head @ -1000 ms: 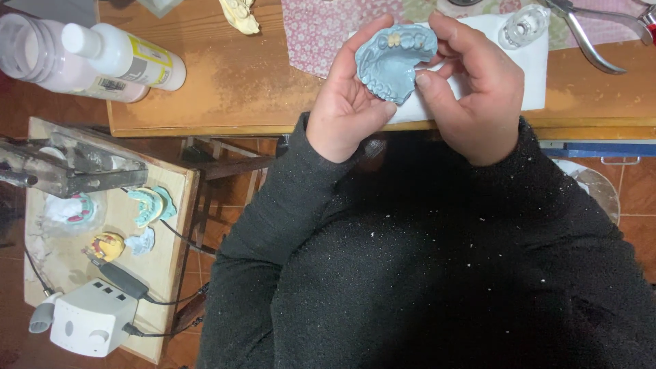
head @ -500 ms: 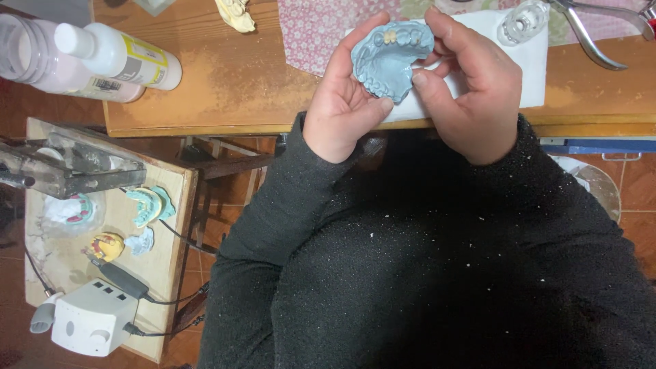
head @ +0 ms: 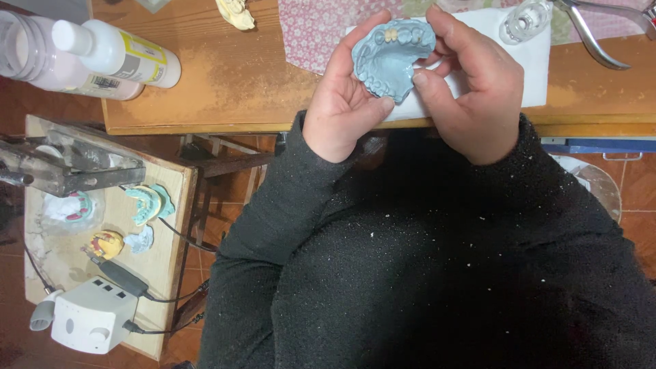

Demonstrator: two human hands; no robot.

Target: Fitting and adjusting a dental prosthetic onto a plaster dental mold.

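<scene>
Left hand [head: 344,109]: I see it grasping the blue dental cast [head: 391,56] by its left edge, thumb against the rim.
Right hand [head: 471,92]: grasping the cast's right side, fingertips curled over the top.
Cast: held above the tabletop [head: 225,82] edge, over white paper [head: 533,65].
Nearby: two bottles [head: 89,55] far left, pliers [head: 601,34] right.

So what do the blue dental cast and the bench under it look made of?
Dental cast: likely blue plaster or dental stone, matte and chalky; a few yellowish, seemingly waxy teeth at the front. Bench: wood, worn orange-brown top with visible grain and pale dust.
</scene>
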